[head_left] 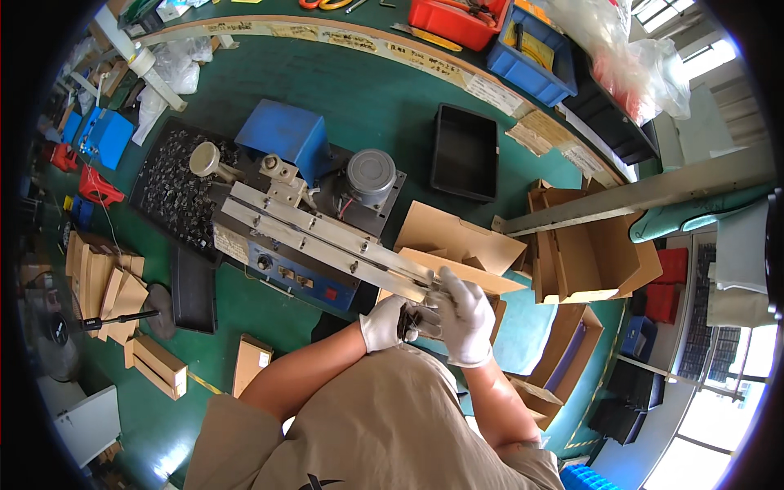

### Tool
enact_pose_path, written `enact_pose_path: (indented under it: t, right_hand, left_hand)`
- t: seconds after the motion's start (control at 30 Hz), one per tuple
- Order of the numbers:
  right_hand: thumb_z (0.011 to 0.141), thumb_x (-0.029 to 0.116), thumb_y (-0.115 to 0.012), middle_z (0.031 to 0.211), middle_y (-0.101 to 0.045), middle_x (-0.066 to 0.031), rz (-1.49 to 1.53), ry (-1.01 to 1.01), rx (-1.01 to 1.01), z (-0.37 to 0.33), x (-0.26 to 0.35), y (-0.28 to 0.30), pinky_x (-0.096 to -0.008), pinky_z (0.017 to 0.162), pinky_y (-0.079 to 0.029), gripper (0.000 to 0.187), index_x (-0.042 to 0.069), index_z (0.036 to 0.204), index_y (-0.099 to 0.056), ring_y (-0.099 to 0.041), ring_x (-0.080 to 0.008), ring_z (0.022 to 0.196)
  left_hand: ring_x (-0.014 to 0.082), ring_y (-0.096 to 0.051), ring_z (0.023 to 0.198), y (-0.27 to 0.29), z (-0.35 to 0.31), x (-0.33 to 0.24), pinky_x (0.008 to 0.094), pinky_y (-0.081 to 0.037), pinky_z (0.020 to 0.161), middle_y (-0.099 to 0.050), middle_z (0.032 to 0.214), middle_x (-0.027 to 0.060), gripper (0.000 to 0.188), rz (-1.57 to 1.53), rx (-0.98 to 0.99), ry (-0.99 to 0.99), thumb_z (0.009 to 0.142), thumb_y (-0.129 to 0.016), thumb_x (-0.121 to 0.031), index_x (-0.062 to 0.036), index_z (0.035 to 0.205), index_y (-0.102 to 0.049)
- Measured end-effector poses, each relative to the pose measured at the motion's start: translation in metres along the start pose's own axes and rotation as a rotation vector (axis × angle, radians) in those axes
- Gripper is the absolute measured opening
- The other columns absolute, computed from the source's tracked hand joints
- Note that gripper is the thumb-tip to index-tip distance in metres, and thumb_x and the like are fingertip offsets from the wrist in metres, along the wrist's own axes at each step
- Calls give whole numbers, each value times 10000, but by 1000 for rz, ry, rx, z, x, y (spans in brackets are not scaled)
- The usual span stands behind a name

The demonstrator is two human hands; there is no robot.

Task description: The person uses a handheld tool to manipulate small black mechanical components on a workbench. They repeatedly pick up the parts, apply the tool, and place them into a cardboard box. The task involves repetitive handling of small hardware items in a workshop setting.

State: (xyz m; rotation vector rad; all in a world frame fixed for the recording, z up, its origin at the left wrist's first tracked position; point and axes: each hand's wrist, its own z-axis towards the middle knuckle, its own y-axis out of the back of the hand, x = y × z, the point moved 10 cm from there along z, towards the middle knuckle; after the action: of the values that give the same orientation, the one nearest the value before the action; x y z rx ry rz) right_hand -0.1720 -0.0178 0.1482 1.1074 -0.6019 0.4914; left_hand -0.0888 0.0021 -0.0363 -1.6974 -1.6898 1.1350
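My left hand (382,324), in a white glove, is closed around a small cluster of dark parts (405,322); their exact kind is too small to tell. Close to its right, my gloved right hand (464,320) is at the lower end of a long metal rail (327,237), thumb and fingers apart, and I make out nothing held in it. The rail slopes down from a bench machine with a blue housing (286,140), a grey round motor (371,173) and a blue control panel (286,269).
A black tray (184,184) of many small dark parts lies left of the machine. Another black tray (465,152) stands behind. Open cardboard boxes (600,245) flank my right side, below a metal post (645,192). Red (445,20) and blue bins (531,57) line the back.
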Motion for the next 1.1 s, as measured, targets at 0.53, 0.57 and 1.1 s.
enact_pose_path:
  t: [0.53, 0.57, 1.1]
  right_hand:
    - [778, 151, -780, 1090, -668, -195, 217, -142, 431, -38, -60, -40, -463, 908, -495, 184, 67, 939, -753, -619, -379, 1020]
    - [785, 139, -772, 1078, -670, -196, 222, -152, 406, -39, -63, -38, -455, 905, -498, 166, 51, 924, -744, -624, -375, 1011]
    - [895, 116, -669, 988, -708, -165, 325, -527, 186, -34, -86, -9, -381, 857, -512, 146, -20, 848, -647, -652, -307, 928]
  left_hand:
    - [136, -661, 799, 0, 6, 16, 267, -450, 521, -699, 1009, 4, 381, -77, 104, 139, 1069, -424, -450, -162, 1223, -620]
    - [139, -663, 804, 2, 6, 17, 265, -443, 524, -700, 1011, 5, 368, -66, 96, 142, 1068, -432, -442, -165, 1223, -618]
    - [163, -693, 864, 2, 4, 1, 265, -533, 611, -709, 1043, 62, 266, -42, 58, 14, 978, -665, -209, -99, 1209, -591]
